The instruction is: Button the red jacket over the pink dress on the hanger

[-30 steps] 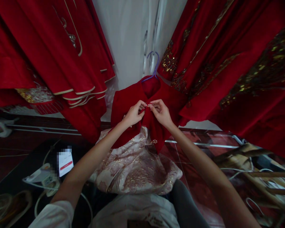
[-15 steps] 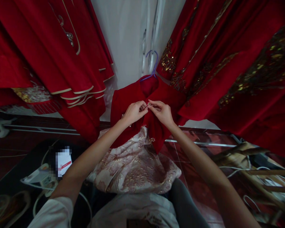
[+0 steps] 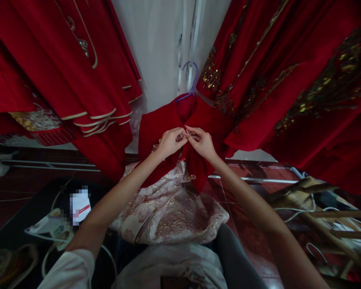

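Observation:
A red jacket [image 3: 156, 124] hangs by a purple hanger [image 3: 194, 80], its lower part lying over pale pink brocade cloth [image 3: 168, 212] on my lap. At the jacket's front opening, below the collar, my left hand [image 3: 172, 142] is closed in a pinch on the front edge. My right hand [image 3: 201, 141] pinches the opposite edge, beside a small beaded ornament [image 3: 188, 131]. The two hands' fingertips meet, hiding exactly what lies between them. Another beaded ornament [image 3: 192, 177] shows lower on the jacket front.
Red garments [image 3: 102, 80] hang on the left, and gold-sequined red garments [image 3: 258, 100] on the right. Behind the jacket stands a pale cabinet [image 3: 156, 40]. A dark surface at lower left bears a power strip [image 3: 61, 233]. A wooden frame [image 3: 333, 237] with cables stands at lower right.
Both hands stay at the same place on the jacket front; my right fingers have closed in slightly over the beaded ornament. The whole view has shifted a little.

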Available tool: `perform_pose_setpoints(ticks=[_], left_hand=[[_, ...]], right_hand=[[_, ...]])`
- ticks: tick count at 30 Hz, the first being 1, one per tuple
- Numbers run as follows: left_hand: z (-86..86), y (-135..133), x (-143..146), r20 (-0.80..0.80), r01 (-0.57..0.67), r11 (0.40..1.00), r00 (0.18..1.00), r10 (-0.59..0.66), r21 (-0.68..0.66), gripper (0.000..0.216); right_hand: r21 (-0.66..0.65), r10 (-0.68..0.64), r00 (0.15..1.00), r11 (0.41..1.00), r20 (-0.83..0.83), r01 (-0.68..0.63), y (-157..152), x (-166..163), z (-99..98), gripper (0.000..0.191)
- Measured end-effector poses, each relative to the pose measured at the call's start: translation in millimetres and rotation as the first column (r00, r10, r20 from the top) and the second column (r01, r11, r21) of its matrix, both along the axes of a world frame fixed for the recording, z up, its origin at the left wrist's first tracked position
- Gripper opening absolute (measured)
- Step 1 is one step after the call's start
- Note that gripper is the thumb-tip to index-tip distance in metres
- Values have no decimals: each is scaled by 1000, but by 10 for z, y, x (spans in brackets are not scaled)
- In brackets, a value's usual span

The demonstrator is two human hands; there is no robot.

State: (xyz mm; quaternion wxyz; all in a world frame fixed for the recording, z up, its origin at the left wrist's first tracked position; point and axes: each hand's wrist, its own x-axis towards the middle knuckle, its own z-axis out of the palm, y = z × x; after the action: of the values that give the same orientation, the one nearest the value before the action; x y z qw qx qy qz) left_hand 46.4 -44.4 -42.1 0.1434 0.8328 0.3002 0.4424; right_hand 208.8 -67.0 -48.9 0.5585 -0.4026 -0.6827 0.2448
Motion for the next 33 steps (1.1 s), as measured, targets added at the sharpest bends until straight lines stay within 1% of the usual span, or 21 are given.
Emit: perform_pose_setpoints(ticks=[2,4,5,7,8,9,10,11,12,14,16,18,20,23,24,25,26,27,29,31,33], left_hand=[[-15,8,24,5,-4,1000,1000,4,-4,6],[-50,1,58,54,-16,999,998,18,-37,5],[-77,-12,79,101,-8,997,995,16,-80,6],[-144,-56,124,240,61,968,971,-1,-243,11],[-179,-86,146,323,126,929,946,-7,-349,15],[-211,-120,165,404,202,871,915,-5,-447,19],[-239,-153,180,473,278,806,881,3,-523,22],[-261,-185,189,526,343,746,851,11,-571,25],[-277,-211,192,561,391,701,827,15,-596,28],[-294,-237,178,595,442,660,804,10,-608,31],[-306,-223,146,607,457,648,795,11,-610,34],[-324,-179,110,614,459,646,789,19,-610,36],[-354,-128,84,601,438,651,798,36,-620,36],[-414,-82,79,552,369,682,831,61,-631,37],[-437,-77,88,537,346,703,841,61,-621,38],[-462,-74,102,526,327,727,849,55,-604,38],[-488,-71,120,519,313,750,853,48,-583,38],[-515,-67,141,517,301,770,855,44,-562,38],[-563,-51,186,534,295,789,844,49,-539,38],[-589,-32,220,570,314,785,820,59,-534,37],[-581,-24,220,596,316,790,799,77,-525,31]], right_hand=[[0,-6,1000,1000,28,6,3,-1,-31,41],[-15,-11,998,1000,57,12,-30,-8,-78,46],[-12,-6,997,1000,81,7,-65,-17,-107,51],[40,18,985,999,169,-26,-164,-46,-172,68],[81,28,972,996,232,-48,-221,-64,-206,79],[120,29,954,991,300,-67,-277,-81,-242,90],[150,15,933,986,360,-74,-327,-93,-278,98],[170,-11,915,983,402,-63,-367,-98,-315,99],[180,-44,905,983,423,-37,-398,-91,-351,95],[179,-122,902,983,415,51,-434,-38,-418,82],[161,-206,900,975,385,154,-460,70,-460,72],[121,-281,873,960,399,253,-502,217,-447,62],[99,-339,819,938,463,332,-565,378,-356,51],[131,-414,739,902,531,411,-663,573,-87,32],[136,-436,739,892,514,431,-688,608,21,26],[122,-439,762,891,476,437,-708,622,128,21],[84,-411,810,905,418,416,-720,613,229,19],[28,-352,871,930,344,365,-727,581,321,19],[-102,-164,972,978,169,182,-721,453,464,23],[-198,24,1000,980,3,-23,-690,262,551,27],[-230,139,983,959,-121,-164,-629,46,583,30]])
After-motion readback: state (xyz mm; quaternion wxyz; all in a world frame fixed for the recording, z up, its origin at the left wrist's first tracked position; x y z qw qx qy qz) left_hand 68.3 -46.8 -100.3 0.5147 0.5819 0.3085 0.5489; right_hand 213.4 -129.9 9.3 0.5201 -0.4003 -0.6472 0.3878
